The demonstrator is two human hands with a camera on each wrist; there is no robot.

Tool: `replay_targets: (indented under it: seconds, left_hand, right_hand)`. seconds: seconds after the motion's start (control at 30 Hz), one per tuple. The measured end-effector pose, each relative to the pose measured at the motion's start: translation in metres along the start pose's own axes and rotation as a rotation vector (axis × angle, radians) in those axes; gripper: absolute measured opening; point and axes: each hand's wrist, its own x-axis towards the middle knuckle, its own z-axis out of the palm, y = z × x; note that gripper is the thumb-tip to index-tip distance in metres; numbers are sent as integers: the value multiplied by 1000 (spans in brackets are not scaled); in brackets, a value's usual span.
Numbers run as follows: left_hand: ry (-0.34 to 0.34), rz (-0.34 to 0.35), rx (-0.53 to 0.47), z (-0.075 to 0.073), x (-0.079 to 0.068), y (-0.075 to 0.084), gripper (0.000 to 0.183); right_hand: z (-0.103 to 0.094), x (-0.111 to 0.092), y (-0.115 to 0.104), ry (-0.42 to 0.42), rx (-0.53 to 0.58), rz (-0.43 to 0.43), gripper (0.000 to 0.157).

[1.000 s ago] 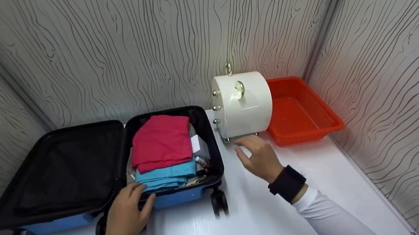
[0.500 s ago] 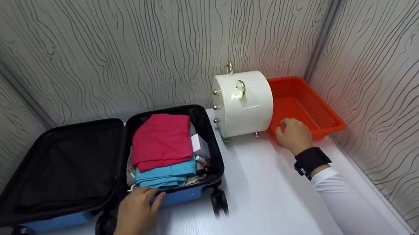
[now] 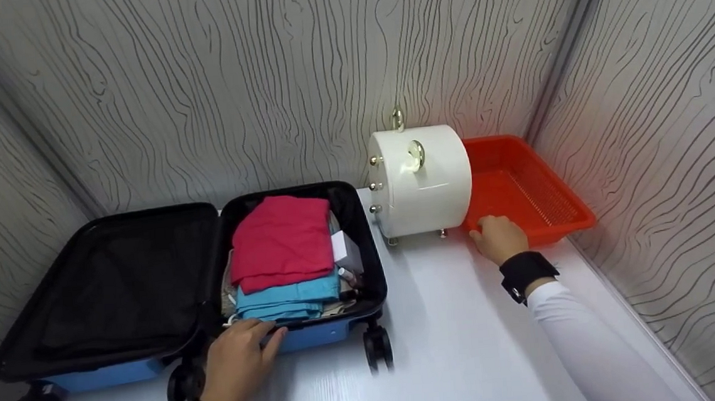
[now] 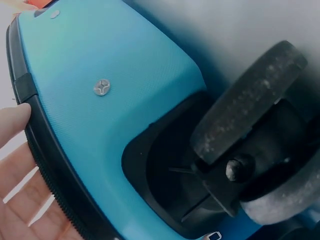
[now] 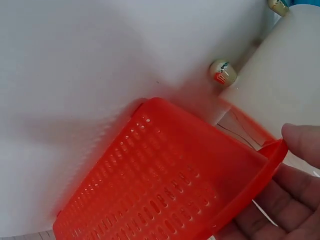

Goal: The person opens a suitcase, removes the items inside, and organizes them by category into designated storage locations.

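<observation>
An open suitcase [image 3: 112,293], blue outside and black inside, lies at the left in the head view. My left hand [image 3: 237,363] grips the near rim of its right half, thumb outside and fingers over the inner side; the thumb [image 4: 12,120] shows at the zipper edge in the left wrist view. Folded pink clothing [image 3: 285,240] lies on folded blue clothing [image 3: 289,296] in that half. At the right, my right hand [image 3: 502,237] holds the near left corner of a red plastic basket [image 3: 559,202]. In the right wrist view its thumb [image 5: 302,140] lies against the basket rim.
A white cylinder [image 3: 429,189] with gold-coloured handles and knobs stands on small feet between suitcase and basket. A white box [image 3: 346,251] and a small tube [image 3: 347,277] sit beside the clothing. Black wheels [image 3: 377,347] stick out from the suitcase's near side. Patterned walls enclose the table.
My right hand has moved right, from in front of the white cylinder to the red basket's corner, and now holds it. My left hand has shifted slightly right along the suitcase rim.
</observation>
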Motion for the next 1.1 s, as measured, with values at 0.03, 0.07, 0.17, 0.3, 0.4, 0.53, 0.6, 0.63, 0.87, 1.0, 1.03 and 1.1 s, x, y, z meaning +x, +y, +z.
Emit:
replay_targets:
  seconds: [0.03,0.07,0.17,0.3,0.4,0.53,0.6,0.63,0.87,1.0,1.03,1.1]
  left_hand:
    - [2,1,3,0,0,0,20]
    - [3,2,6,0,0,0,20]
    - [8,5,16,1,0,0,20]
    - [7,3,21,0,0,1,18]
    - [2,0,21,0,0,1,17]
    - [-10,-8,12,-1,0,2,18]
    - [-12,-14,8,-1,1,3,19]
    - [-10,-14,7,-2,1,3,19]
    - [-18,-15,-3,-3,1,3,18]
    - [-12,-8,-3,-3,1,3,17]
    - [-6,-4,1,-3,1,3,18]
    - [7,7,11,-2,1,3,19]
  right_hand:
    - [0,-1,0,1,-2,3,21]
    - [-1,-3,1,-1,-5,7,22]
    - [-3,-9,1,-15,-7,16,24]
    - [-10,-20,1,-51,3,18,26]
    - [-16,-30,1,-91,16,22,28]
    - [-23,-44,4,-150,31,32,32]
    - [-27,-51,5,-182,41,32,33]
    - [-30,-55,5,-198,48,34,32]
    - [-47,-83,5,-330,44,35,19]
    - [-59,-91,1,-401,-19,28,20]
    - [-62,-91,1,-410,-29,26,23]
    - [-66,-86,-1,-409,-34,28,24]
